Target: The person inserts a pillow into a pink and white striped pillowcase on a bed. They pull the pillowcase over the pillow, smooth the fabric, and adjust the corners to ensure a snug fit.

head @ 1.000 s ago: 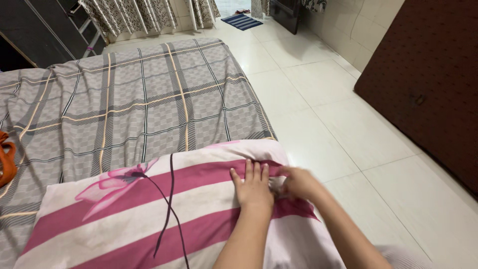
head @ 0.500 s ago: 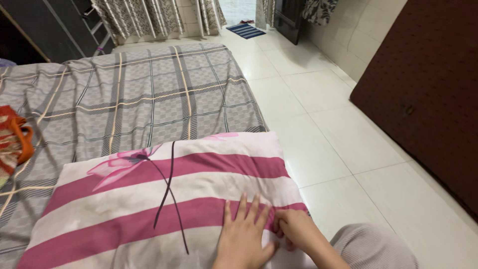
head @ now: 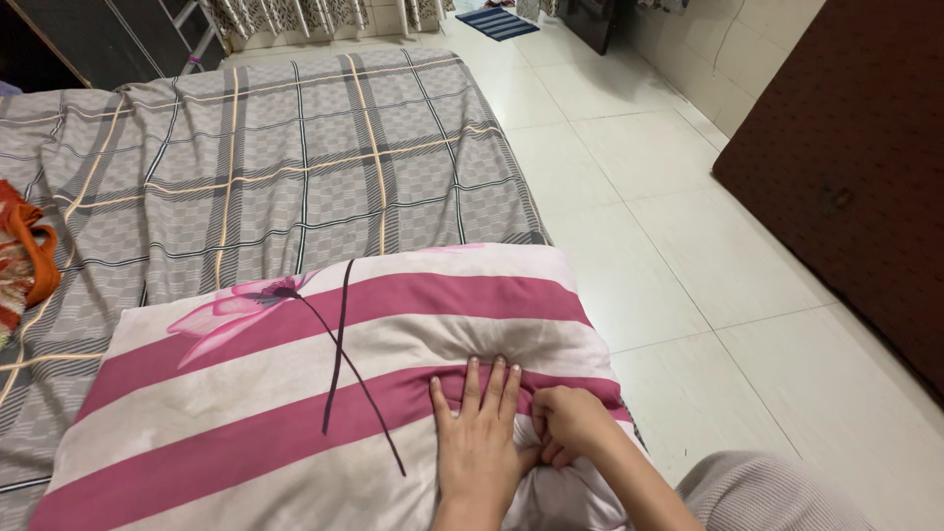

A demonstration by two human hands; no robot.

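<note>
nearest the camera, a knee in grey ribbed cloth (head: 777, 492) is showing at the bottom right, over the pale floor tiles (head: 728, 265). just beyond it the left hand (head: 480, 442) is lying flat on the pillow (head: 295, 413), palm down, fingers straight and slightly spread, pressing into a pink stripe near the pillow's right end. the right hand (head: 568, 425) is sitting just beside it, touching it, with the fingers curled in and pinching a bunched fold of the pillow's cover. the cloth is puckering around both hands. the pillow is lying across the near edge of the bed, white with broad pink stripes and a pink flower on a dark stem toward its far left. beyond it the grey checked bedsheet (head: 295, 167) is stretching away, with an orange patterned cloth (head: 25, 261) lying at the left edge. farther off, a dark maroon panel (head: 855, 147) is standing at the right, and a blue striped mat (head: 497, 22) is lying on the floor by patterned curtains (head: 265, 14).
</note>
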